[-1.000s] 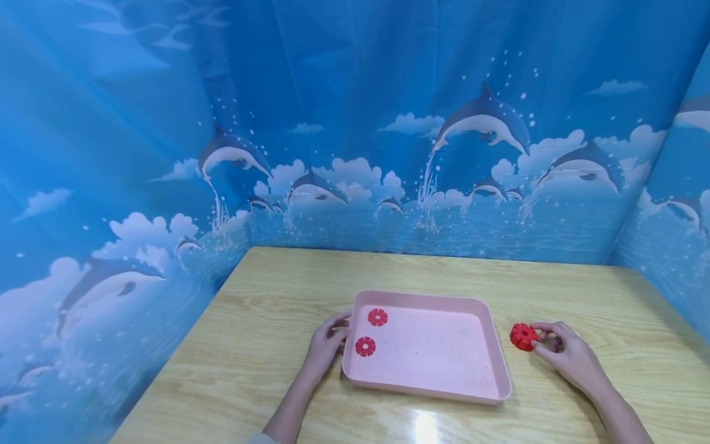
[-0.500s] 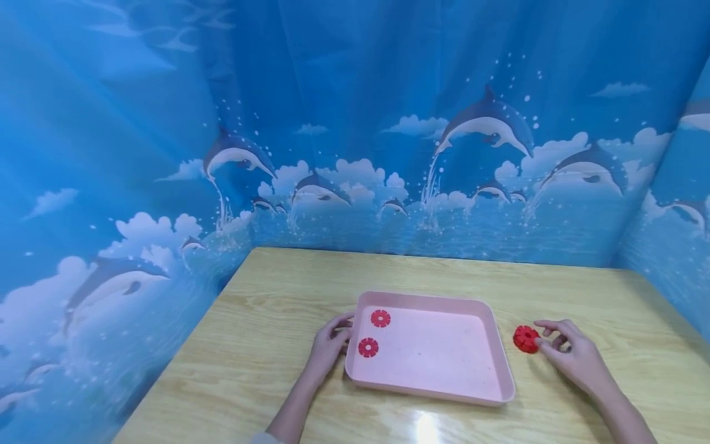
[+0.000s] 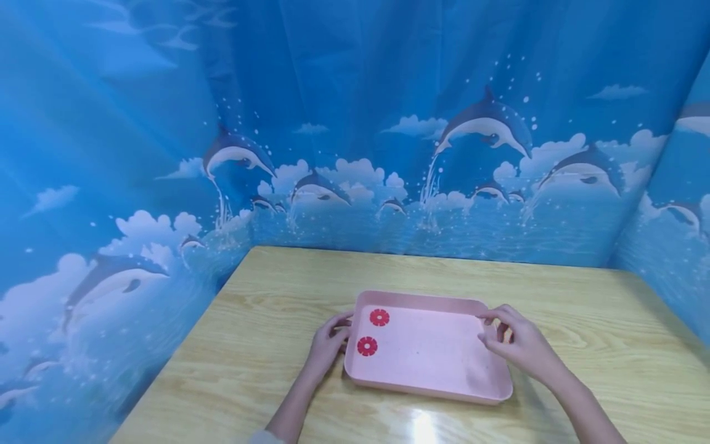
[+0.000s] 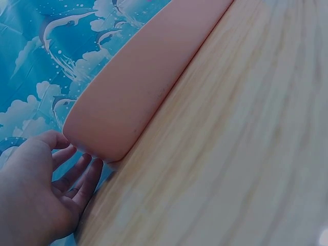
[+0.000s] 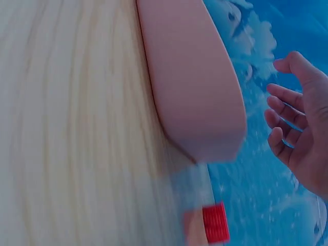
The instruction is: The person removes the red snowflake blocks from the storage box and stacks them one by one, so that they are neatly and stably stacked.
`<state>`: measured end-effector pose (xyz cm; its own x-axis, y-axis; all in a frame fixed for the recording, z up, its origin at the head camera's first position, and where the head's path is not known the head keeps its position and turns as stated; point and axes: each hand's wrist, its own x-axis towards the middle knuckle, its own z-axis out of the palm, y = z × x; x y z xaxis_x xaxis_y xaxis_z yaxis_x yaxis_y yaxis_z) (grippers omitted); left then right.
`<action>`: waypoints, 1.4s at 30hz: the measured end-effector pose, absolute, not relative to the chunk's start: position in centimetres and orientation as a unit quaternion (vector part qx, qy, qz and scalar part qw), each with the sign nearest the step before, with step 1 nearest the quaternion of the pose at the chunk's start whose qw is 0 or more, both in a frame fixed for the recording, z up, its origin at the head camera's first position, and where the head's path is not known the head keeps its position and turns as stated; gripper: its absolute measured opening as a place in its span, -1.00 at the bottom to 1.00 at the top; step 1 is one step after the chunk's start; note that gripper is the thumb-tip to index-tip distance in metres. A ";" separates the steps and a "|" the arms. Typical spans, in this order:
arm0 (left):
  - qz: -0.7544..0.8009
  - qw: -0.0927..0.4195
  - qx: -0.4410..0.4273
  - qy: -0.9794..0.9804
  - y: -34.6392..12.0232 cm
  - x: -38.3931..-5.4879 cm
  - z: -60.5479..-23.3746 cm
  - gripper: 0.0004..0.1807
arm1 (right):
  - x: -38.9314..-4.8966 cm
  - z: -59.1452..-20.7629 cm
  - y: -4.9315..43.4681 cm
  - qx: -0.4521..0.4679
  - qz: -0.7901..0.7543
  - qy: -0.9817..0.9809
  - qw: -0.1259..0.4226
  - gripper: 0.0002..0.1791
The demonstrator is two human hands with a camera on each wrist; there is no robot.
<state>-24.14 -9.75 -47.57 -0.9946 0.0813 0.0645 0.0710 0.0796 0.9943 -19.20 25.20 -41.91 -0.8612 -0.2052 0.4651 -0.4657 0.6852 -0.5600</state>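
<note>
A shallow pink tray (image 3: 427, 390) lies on the wooden table, with two flat red notched discs (image 3: 379, 317) near its left side. Against the tray's left wall rests my left hand (image 3: 327, 345), fingers loosely bent; the left wrist view has its fingertips right at the tray's corner. My right hand (image 3: 518, 345) hovers over the tray's right rim, thumb and index finger apart. Nothing shows between those fingers in the right wrist view. A stack of red discs (image 5: 216, 223) stands on the table right of the tray, hidden behind my right hand in the head view.
The light wooden table (image 3: 266, 308) runs back to a blue curtain (image 3: 355, 123) printed with dolphins and clouds. More curtain hangs along the left and right sides. A bright reflection lies on the table in front of the tray.
My right hand has left the stack of red discs and moved left to above the tray's right rim. My left hand, the tray and the two discs in it stay in place.
</note>
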 end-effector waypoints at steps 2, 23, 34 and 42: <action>0.675 0.002 0.051 0.736 -9.7 -24.2 -47.6 -0.59 | -19.6 -41.7 23.6 0.193 0.351 -0.900 0.172 -0.71; 0.674 -0.004 0.056 0.737 -9.6 -24.4 -48.0 -0.59 | -22.5 -44.1 11.1 0.256 0.311 -0.914 0.058 -0.66; 0.672 0.000 0.057 0.738 -9.6 -24.4 -48.0 -0.59 | -23.2 -45.5 9.4 0.235 0.285 -0.928 0.054 -0.59; 0.673 -0.005 0.061 0.738 -9.7 -24.3 -47.9 -0.60 | -23.4 -46.4 8.8 0.228 0.263 -0.936 0.058 -0.56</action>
<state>-24.25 -9.70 -47.94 -0.9924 0.0838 0.0896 0.0969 0.0879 0.9914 -23.37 8.76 -46.40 -0.8891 -0.3961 0.2295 -0.4576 0.7574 -0.4657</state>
